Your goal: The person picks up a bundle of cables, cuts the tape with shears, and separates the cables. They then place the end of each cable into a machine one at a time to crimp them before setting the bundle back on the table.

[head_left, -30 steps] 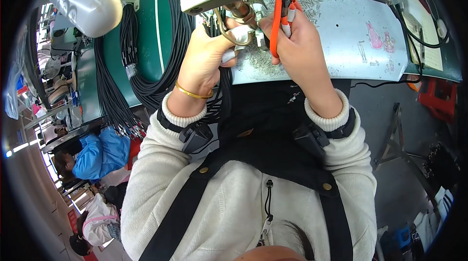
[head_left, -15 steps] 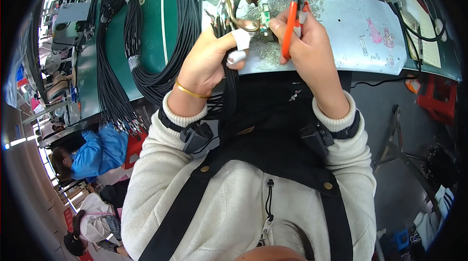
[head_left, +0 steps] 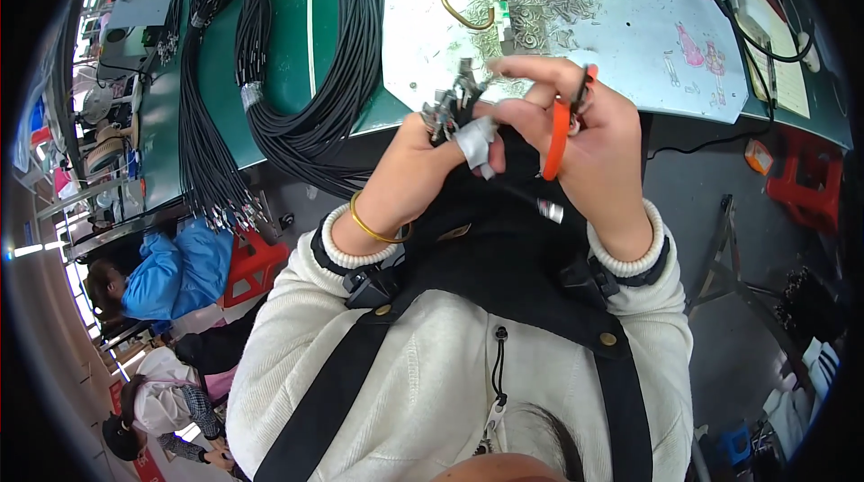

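At the near edge of the surface [head_left: 288, 43], a bundle of black cables [head_left: 457, 97] is being grasped by the left hand [head_left: 400, 178], connector ends upward; its thumb is being covered by a white wrapping [head_left: 476, 142]. An orange-handled tool [head_left: 557, 142] is being gripped in the right hand [head_left: 598, 126], whose thumb and forefinger are being held close to the connectors; whether they are touching cannot be told. Below, between the hands, a silver-tipped cable end [head_left: 551, 211] is being blurred. Loose metal pieces [head_left: 549, 0] are being carried toward the far edge by a silver plate [head_left: 630, 63]. Toward the left edge, a cable coil [head_left: 358, 72] is being supported by the surface.
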`<state>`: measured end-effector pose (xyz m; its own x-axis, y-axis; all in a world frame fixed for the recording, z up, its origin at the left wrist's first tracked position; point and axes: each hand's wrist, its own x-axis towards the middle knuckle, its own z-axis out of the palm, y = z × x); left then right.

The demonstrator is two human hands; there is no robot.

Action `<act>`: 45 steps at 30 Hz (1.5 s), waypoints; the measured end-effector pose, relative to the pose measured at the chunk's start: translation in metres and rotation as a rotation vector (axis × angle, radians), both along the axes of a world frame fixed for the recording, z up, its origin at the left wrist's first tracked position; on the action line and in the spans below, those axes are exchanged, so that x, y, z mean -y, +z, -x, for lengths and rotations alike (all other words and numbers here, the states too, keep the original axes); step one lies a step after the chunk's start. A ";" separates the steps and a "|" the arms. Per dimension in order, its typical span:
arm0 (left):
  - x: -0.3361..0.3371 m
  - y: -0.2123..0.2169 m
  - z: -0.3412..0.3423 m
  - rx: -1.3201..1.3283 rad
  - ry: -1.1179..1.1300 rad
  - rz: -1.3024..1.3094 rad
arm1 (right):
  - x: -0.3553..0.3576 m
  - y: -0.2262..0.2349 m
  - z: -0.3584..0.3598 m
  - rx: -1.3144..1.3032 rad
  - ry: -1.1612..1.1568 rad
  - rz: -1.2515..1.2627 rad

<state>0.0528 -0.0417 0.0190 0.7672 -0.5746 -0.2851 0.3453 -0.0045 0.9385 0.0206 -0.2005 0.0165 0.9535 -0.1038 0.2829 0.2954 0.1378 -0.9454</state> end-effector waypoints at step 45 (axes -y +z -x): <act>0.009 0.003 0.006 0.288 0.277 -0.188 | -0.011 -0.020 0.006 -0.265 0.046 -0.391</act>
